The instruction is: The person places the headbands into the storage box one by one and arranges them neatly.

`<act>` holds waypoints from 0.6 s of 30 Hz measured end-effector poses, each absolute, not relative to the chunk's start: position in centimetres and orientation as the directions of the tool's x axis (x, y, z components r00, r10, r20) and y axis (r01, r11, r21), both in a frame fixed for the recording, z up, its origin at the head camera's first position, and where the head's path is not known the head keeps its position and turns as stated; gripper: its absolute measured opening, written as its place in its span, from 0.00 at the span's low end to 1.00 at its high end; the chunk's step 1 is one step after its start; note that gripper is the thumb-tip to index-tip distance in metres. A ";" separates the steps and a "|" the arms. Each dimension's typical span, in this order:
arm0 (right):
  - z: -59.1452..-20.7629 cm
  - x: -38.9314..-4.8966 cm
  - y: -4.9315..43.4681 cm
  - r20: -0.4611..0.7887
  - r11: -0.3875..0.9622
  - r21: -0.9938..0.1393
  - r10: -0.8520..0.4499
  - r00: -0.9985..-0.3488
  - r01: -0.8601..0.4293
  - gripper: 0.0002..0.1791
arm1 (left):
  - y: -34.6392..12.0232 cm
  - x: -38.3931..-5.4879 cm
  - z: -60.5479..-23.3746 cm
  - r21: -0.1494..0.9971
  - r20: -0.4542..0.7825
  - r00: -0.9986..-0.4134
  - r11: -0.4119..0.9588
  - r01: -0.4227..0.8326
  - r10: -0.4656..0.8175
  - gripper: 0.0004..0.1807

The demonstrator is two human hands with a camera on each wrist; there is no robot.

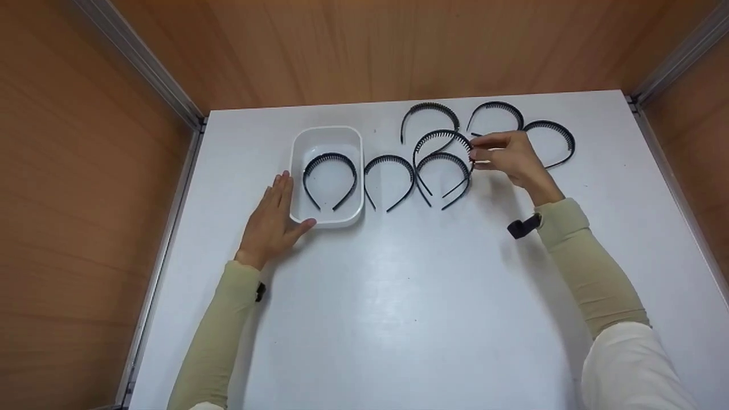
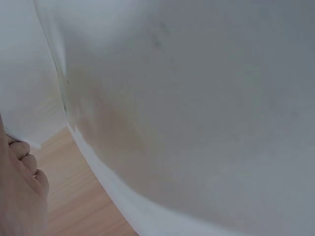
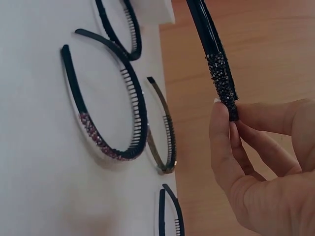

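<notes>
My right hand (image 1: 510, 156) pinches a black toothed headband (image 1: 441, 133) between thumb and fingertips, raised over the table. In the right wrist view, dark glittering stones cover the part of this headband (image 3: 220, 78) at my fingertips. Straight fingers of my left hand (image 1: 267, 225) lie along the left side of a white tray (image 1: 327, 224), the thumb at its near left corner. Inside the tray lies one black headband (image 1: 330, 155). In the left wrist view, the tray's pale wall fills most of the picture, with part of my left hand (image 2: 22, 187) at the edge.
Right of the tray lies a headband (image 1: 390, 158); another headband (image 1: 458, 160) sits below the held one. Further headbands lie behind (image 1: 431, 106), at the back right (image 1: 498, 105) and beside my right wrist (image 1: 552, 123). Wooden panels (image 1: 370, 51) border the white table (image 1: 370, 319).
</notes>
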State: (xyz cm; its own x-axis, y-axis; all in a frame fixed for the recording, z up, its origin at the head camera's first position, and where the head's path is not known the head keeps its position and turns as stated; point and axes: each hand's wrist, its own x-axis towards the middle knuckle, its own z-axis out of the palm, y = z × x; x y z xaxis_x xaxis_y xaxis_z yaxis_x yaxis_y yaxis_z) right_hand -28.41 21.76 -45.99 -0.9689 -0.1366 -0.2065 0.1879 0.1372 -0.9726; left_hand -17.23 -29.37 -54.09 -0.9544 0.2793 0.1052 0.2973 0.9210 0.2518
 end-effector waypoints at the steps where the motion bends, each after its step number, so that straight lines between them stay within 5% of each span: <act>1: -45.9 -28.4 21.5 -0.204 0.140 -0.973 -0.138 -0.969 0.185 0.19 | -29.4 -17.2 -54.1 0.252 0.105 -0.954 0.921 0.297 0.279 0.60; 18: -45.6 -29.0 17.9 -0.189 0.113 -0.979 -0.175 -0.966 0.171 0.20 | -29.4 -17.4 -54.3 0.250 0.113 -0.954 0.921 0.298 0.278 0.60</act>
